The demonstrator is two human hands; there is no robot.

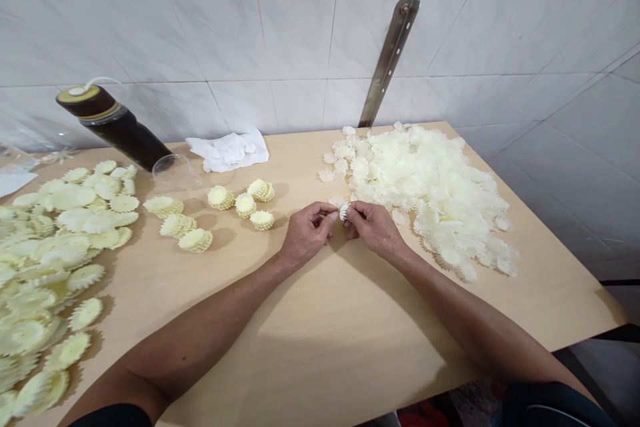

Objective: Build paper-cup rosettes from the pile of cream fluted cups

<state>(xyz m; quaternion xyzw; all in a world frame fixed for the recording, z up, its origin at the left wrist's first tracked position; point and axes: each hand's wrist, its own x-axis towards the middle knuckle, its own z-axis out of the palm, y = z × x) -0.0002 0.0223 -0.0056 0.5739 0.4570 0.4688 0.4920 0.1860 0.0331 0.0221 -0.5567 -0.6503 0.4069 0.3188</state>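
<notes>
My left hand and my right hand meet over the middle of the wooden table. Together their fingertips pinch a small white toothed plastic disc. A big heap of the same white discs lies just right of my right hand. Several short stacks of cream discs stand to the left of my left hand. A wide spread of cream discs covers the table's left side.
A dark bottle lies tilted at the back left, beside a clear plastic cup. A crumpled white cloth rests by the tiled wall. A metal strip leans on the wall behind the heap.
</notes>
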